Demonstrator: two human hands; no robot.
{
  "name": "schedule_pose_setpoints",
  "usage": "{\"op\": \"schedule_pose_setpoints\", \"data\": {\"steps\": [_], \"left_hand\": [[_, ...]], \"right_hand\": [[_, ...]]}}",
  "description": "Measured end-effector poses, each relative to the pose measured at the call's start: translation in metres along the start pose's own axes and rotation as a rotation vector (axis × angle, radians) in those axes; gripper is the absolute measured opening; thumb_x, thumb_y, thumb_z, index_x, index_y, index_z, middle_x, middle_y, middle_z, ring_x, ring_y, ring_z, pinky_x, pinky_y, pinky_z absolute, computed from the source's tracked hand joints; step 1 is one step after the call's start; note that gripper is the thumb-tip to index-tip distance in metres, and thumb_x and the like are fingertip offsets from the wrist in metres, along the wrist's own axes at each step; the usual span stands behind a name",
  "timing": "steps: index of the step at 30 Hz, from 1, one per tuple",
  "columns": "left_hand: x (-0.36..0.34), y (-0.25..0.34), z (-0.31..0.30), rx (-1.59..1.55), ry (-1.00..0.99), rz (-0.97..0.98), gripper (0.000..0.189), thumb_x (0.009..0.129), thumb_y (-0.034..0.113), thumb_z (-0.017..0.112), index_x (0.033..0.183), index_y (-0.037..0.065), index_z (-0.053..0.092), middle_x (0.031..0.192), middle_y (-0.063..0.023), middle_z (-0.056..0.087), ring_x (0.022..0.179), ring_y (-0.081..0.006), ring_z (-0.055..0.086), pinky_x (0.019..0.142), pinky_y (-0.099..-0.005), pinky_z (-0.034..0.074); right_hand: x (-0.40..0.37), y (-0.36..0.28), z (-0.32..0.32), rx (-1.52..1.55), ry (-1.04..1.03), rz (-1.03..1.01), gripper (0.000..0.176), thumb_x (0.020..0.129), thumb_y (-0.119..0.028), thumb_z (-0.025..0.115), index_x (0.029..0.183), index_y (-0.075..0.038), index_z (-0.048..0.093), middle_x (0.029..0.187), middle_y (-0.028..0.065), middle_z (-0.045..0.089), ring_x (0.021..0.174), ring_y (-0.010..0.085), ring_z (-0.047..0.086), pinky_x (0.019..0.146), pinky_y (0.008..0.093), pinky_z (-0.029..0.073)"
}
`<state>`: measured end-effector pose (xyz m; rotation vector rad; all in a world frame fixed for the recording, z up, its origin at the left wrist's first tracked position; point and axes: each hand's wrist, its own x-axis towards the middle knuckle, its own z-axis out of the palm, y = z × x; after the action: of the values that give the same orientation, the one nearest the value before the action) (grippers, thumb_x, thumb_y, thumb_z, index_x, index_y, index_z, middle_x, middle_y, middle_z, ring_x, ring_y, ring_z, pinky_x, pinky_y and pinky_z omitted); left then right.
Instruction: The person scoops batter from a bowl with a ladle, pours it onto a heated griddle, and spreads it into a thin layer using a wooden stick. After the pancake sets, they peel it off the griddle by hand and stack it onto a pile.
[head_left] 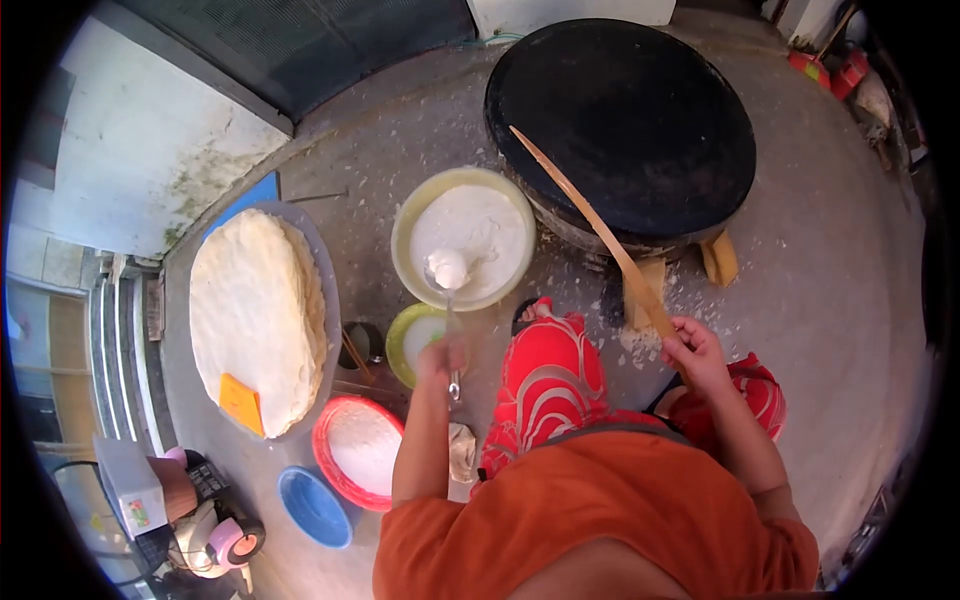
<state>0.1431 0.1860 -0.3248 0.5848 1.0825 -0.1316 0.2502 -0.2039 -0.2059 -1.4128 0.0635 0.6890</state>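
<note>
My left hand point(440, 362), a little blurred, is closed around the handle of a ladle point(454, 385). The ladle's bowl holds a mound of thick white batter point(448, 268) over the near side of a pale basin point(404, 240) of the same batter. In my right hand point(697, 355) is the lower end of a long, flat wooden spatula point(600, 230). Its narrow tip reaches across the left part of a round black griddle point(620, 120). The griddle's surface is bare. Below the ladle, a yellow-green bowl point(394, 345) holds whitish liquid.
At left, a tall stack of thin flatbreads point(255, 310) lies on a round tray point(328, 290), with an orange card-like piece point(240, 403) on top. Nearer me are a red basin point(322, 440) of white flour-like stuff and a blue basin point(310, 508). Wooden blocks point(719, 259) stand under the griddle.
</note>
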Motion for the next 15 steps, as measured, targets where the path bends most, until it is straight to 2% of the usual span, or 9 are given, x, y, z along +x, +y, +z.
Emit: {"op": "schedule_pose_setpoints", "data": {"steps": [4,6,8,11,14,15], "left_hand": [[-0.064,0.019,0.007,-0.024,-0.062,0.037,0.027,0.089,0.021,0.037,0.100,-0.002,0.046,0.062,-0.0042,0.044,0.043,-0.0085,0.034,0.037,-0.0191,0.028],[-0.092,0.029,0.017,-0.015,-0.182,0.168,0.028,0.087,0.021,0.041,0.103,-0.002,0.045,0.065,-0.0058,0.047,0.044,-0.0089,0.035,0.038,-0.0199,0.029],[-0.115,0.040,0.035,-0.030,-0.186,0.220,0.027,0.087,0.020,0.041,0.099,-0.003,0.048,0.061,-0.0077,0.048,0.043,-0.0115,0.037,0.037,-0.0217,0.030],[-0.134,0.058,0.057,0.003,-0.295,0.357,0.032,0.088,0.023,0.040,0.104,-0.003,0.047,0.066,-0.0095,0.050,0.044,-0.0123,0.038,0.038,-0.0229,0.030],[-0.147,0.077,0.094,-0.038,-0.409,0.405,0.035,0.088,0.026,0.038,0.107,-0.003,0.046,0.066,-0.0094,0.050,0.044,-0.0127,0.038,0.038,-0.0231,0.030],[-0.148,0.083,0.107,-0.007,-0.440,0.431,0.036,0.089,0.028,0.036,0.107,-0.001,0.045,0.066,-0.0086,0.049,0.046,-0.0124,0.039,0.039,-0.0227,0.030]], "right_hand": [[0.001,0.000,-0.001,0.056,-0.013,0.033,0.016,0.083,-0.007,0.052,0.098,-0.003,0.047,0.073,0.0013,0.054,0.064,0.0067,0.049,0.059,0.0202,0.041],[0.001,-0.006,-0.002,0.004,-0.046,0.015,0.016,0.083,-0.007,0.052,0.097,-0.002,0.047,0.074,0.0011,0.054,0.065,0.0067,0.049,0.060,0.0203,0.041],[-0.001,-0.015,-0.003,-0.047,-0.075,-0.004,0.015,0.083,-0.007,0.052,0.097,-0.002,0.047,0.075,0.0009,0.054,0.066,0.0067,0.050,0.061,0.0204,0.041],[-0.004,-0.031,-0.004,-0.146,-0.084,-0.006,0.020,0.083,-0.006,0.051,0.101,-0.001,0.047,0.078,0.0013,0.055,0.068,0.0071,0.051,0.064,0.0210,0.042],[0.000,-0.043,-0.010,-0.174,-0.020,-0.056,0.028,0.082,-0.004,0.051,0.110,-0.002,0.048,0.076,0.0006,0.054,0.065,0.0059,0.049,0.061,0.0196,0.040],[0.001,-0.049,-0.014,-0.278,-0.006,-0.062,0.034,0.082,-0.003,0.051,0.116,-0.003,0.046,0.083,0.0012,0.055,0.070,0.0070,0.051,0.064,0.0207,0.042]]}}
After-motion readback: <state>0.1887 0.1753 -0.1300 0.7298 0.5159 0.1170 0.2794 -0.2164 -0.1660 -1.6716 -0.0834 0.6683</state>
